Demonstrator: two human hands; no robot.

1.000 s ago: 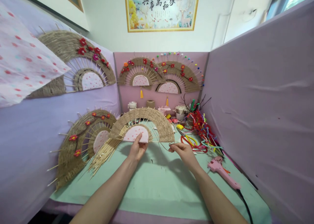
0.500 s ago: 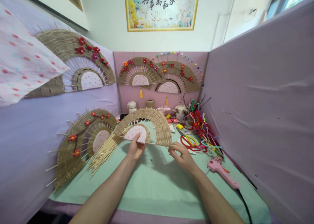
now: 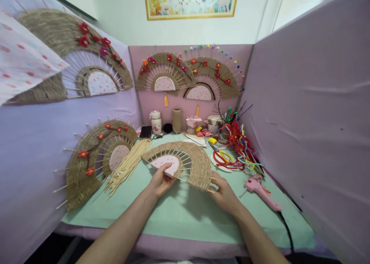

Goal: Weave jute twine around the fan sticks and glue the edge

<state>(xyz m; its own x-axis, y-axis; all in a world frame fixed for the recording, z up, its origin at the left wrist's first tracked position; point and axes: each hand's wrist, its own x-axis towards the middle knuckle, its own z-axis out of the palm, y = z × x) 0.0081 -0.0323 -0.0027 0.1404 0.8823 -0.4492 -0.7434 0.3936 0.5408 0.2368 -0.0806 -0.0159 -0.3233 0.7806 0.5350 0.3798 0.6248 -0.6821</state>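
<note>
A half-round fan point(image 3: 199, 163) of woven brown twine on thin sticks is held tilted above the table in the head view. It has a pink dotted cloth half-circle point(image 3: 166, 163) at its centre. My left hand point(image 3: 162, 182) is closed on that centre, thumb on top of the cloth and fingers hidden underneath. At the fan's lower right corner, my right hand point(image 3: 225, 194) curls its fingers round the woven edge near two protruding stick ends. Part of the right fingers is behind the twine.
Loose bamboo sticks point(image 3: 127, 167) lie left, beside a flowered twine fan point(image 3: 83, 179). At right are a pink glue gun point(image 3: 263, 194), red pipe cleaners point(image 3: 235, 140) and yellow-handled scissors point(image 3: 225, 155). A twine spool point(image 3: 177, 121) and white jar point(image 3: 156, 122) stand behind. More fans hang on the partitions.
The fan has come down and slightly right, tipping flatter, with both hands moving along. My right fingers have shifted from a pinch at the corner to curling round the edge. The view has tilted down.
</note>
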